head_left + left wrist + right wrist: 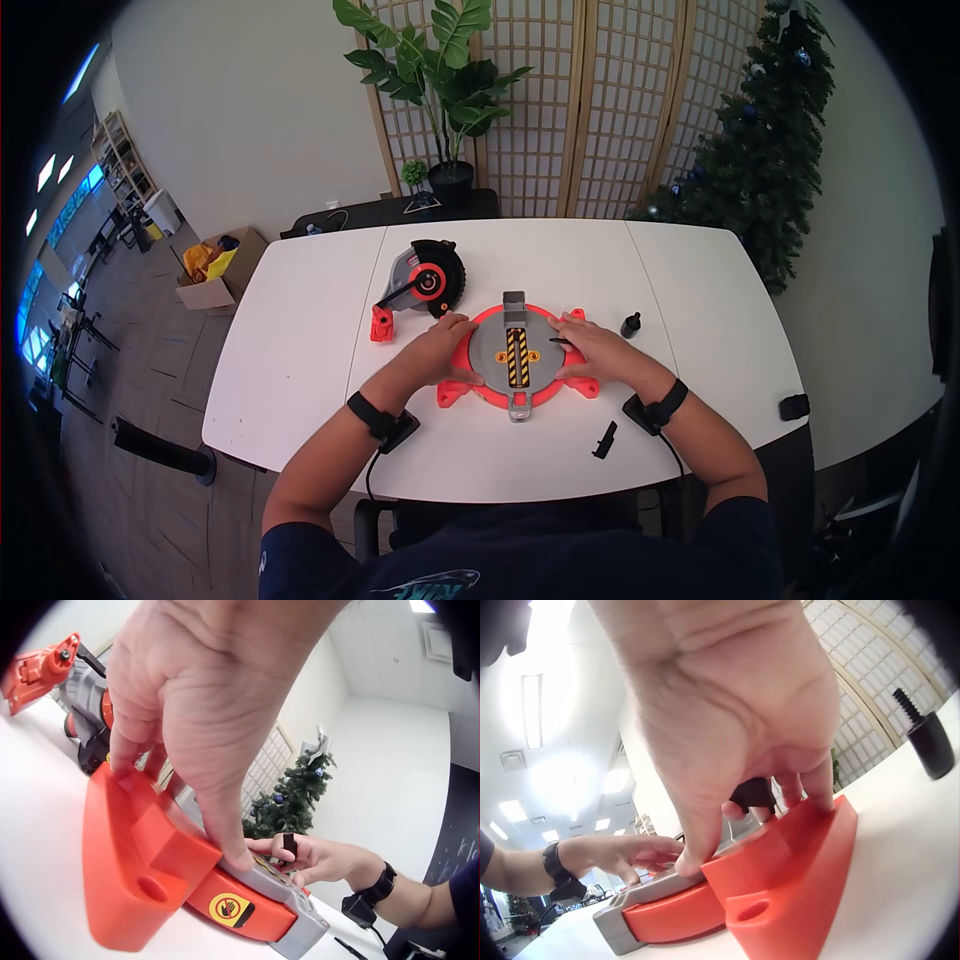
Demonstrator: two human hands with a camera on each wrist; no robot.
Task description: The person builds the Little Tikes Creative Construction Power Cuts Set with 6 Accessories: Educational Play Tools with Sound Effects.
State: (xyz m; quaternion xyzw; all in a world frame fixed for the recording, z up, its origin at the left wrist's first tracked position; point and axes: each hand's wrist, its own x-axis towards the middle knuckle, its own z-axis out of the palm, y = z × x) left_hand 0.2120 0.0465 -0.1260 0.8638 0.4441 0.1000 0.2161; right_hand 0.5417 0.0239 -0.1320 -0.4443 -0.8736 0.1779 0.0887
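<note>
A round orange toy saw base (478,395) with a grey disc (488,337) and a yellow-and-black striped strip (518,357) lies on the table in the head view. My left hand (438,350) grips its left side, thumb along the near edge and fingers at the far rim. On the opposite side my right hand (600,352) grips the base the same way. A small black part (289,844) sits between the right fingers; its kind is mostly hidden by them. Beside the left hand stands a toy circular saw head (405,265) with a black guard and an orange bracket (382,324).
The white table (300,350) carries a black threaded knob (932,746) right of the base. A slim black piece (605,440) lies near the right wrist, and a small black object (794,407) at the table's right edge. Straps and cables run from both wrists.
</note>
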